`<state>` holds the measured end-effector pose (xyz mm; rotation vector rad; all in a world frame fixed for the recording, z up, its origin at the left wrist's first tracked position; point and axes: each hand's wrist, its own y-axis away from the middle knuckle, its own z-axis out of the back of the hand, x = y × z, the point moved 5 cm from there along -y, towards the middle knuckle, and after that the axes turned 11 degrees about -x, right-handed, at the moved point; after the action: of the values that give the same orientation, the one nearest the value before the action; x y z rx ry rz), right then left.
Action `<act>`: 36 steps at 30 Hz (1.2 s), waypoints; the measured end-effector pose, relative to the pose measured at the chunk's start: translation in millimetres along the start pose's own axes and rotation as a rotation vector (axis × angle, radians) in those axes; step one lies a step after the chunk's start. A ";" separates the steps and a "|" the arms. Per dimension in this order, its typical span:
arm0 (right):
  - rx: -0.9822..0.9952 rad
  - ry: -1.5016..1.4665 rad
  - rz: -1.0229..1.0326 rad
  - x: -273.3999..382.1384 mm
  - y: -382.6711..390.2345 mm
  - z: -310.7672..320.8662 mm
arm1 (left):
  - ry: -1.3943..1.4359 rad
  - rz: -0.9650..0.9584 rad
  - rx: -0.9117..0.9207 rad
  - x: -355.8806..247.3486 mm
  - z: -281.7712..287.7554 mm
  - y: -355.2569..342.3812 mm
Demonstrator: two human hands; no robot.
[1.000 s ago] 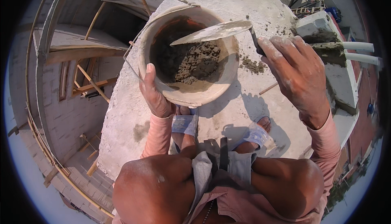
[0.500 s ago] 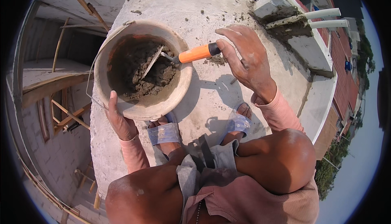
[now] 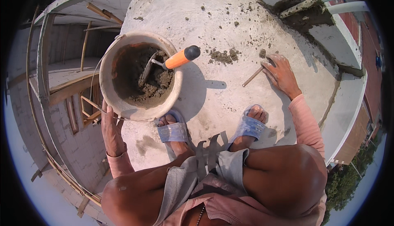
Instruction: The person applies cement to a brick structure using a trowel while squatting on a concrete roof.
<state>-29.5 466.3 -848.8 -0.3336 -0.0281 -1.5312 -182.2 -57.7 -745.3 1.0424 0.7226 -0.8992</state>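
Observation:
My right hand (image 3: 284,77) is low over the concrete slab, its fingers closed around the upper end of a short, thin brown rod (image 3: 253,76). A small mortar clump lies by its fingertips. To the left stands a round, pale mortar-stained bucket (image 3: 177,90) with wet grey mortar (image 3: 141,94) inside. A trowel (image 3: 180,58) with an orange and black handle rests in it, blade in the mortar, handle leaning over the right rim. My left hand (image 3: 113,133) is beside the bucket's lower left side at the wire handle, fingers stretched upward; some are hidden.
My sandalled feet (image 3: 172,127) are on the slab (image 3: 197,98). Mortar crumbs (image 3: 223,56) are scattered ahead. A low block wall (image 3: 334,41) with two white pipes (image 3: 349,7) borders the right. Past the slab's left edge is a drop to rooms with timber pieces (image 3: 74,87).
My right hand has moved right and down from beside the trowel handle to the rod. My left thumb has come off the bucket's rim, and that hand is slightly lower.

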 end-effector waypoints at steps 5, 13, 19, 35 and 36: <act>-0.057 -0.066 0.129 -8.3 1.9 -4.5 | -0.288 0.031 0.122 -47.3 -6.2 14.3; 0.103 -0.414 -0.827 -16.0 19.9 24.5 | -0.308 0.178 0.214 -39.1 24.1 -32.1; 0.022 -0.731 -1.167 7.8 81.2 48.0 | -0.142 0.399 0.366 -19.9 45.5 -84.4; -0.636 -0.579 -2.702 375.0 348.9 393.8 | -0.287 0.288 0.331 -147.8 -69.0 51.6; -0.587 -0.609 -2.793 397.2 363.4 404.6 | -0.293 0.268 0.360 -143.7 -74.1 55.0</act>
<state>422.7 174.4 -444.2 -1.6240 -0.8617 -4.0555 -205.5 63.2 -626.9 1.2555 0.1709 -0.9408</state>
